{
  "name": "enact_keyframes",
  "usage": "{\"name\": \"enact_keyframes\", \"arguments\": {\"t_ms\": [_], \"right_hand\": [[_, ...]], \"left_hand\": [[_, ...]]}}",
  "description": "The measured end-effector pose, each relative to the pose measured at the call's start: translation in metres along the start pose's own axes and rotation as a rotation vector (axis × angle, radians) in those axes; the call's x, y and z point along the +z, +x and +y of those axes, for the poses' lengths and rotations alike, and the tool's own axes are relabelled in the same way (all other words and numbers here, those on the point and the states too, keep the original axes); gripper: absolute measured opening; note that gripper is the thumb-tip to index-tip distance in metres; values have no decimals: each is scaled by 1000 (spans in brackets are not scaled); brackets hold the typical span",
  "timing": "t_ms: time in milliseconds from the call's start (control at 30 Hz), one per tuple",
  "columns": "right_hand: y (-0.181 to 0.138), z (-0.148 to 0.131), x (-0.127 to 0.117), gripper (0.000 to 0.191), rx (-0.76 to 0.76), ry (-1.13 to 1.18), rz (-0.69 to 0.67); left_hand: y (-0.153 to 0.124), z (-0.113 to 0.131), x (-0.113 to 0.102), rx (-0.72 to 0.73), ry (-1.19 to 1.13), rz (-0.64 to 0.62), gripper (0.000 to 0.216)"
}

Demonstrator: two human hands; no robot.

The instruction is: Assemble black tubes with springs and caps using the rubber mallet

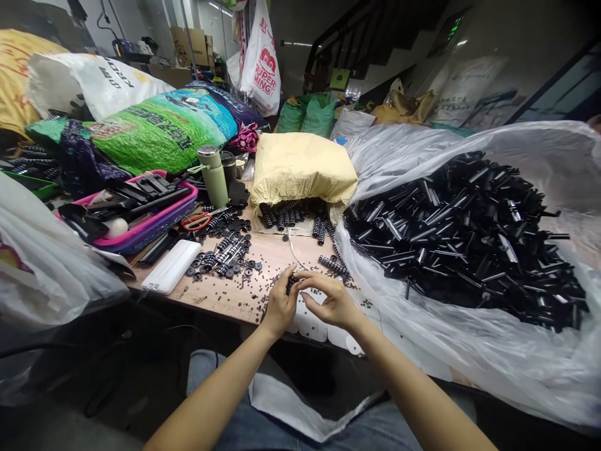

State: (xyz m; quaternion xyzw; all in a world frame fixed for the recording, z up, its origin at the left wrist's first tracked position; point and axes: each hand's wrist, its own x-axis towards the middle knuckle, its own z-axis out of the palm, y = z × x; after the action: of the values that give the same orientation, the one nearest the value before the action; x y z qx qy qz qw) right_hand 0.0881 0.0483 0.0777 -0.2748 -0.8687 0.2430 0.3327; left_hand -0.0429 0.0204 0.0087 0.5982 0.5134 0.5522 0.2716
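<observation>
Nearest: your forearms (220, 385), laid over your denim lap (244, 423) toward the near edge of the worktop (267, 247). Small dark piece (292, 285) above that edge, around mid-length, pinched in your left hand (280, 305). Your right hand (335, 302) just beside, thumb and forefinger curved, narrow gap; cannot tell if it grips anything. White discs (312, 327) beneath, along near edge. Leftward: black washers (248, 271), then white case (173, 267) by near edge. Farther back: yellow sack (305, 166), ribbed rods (322, 230) at its mouth. Right end: clear bag (422, 332) heaped with black parts (460, 232).
</observation>
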Motion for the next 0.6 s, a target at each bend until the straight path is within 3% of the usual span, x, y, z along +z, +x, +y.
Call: {"name": "enact_keyframes", "arguments": {"t_ms": [100, 267, 333, 400, 433, 600], "right_hand": [[-4, -5, 2, 17, -26, -35, -30], [-20, 3, 7, 18, -27, -108, -108], [-17, 21, 1, 20, 82, -244, -97], [-4, 49, -11, 27, 285, -502, -86], [3, 63, -18, 31, 400, -661, -155], [30, 119, -44, 22, 475, -740, -271]], "left_hand": [[-7, -4, 3, 21, -9, 36, 36], [-19, -4, -2, -33, 14, -104, 33], [-19, -2, -5, -54, 20, -142, 32], [-16, 1, -6, -76, 18, -143, 31], [-14, 2, -6, -90, 14, -134, 30], [-5, 10, -7, -190, -6, -76, 31]]}}
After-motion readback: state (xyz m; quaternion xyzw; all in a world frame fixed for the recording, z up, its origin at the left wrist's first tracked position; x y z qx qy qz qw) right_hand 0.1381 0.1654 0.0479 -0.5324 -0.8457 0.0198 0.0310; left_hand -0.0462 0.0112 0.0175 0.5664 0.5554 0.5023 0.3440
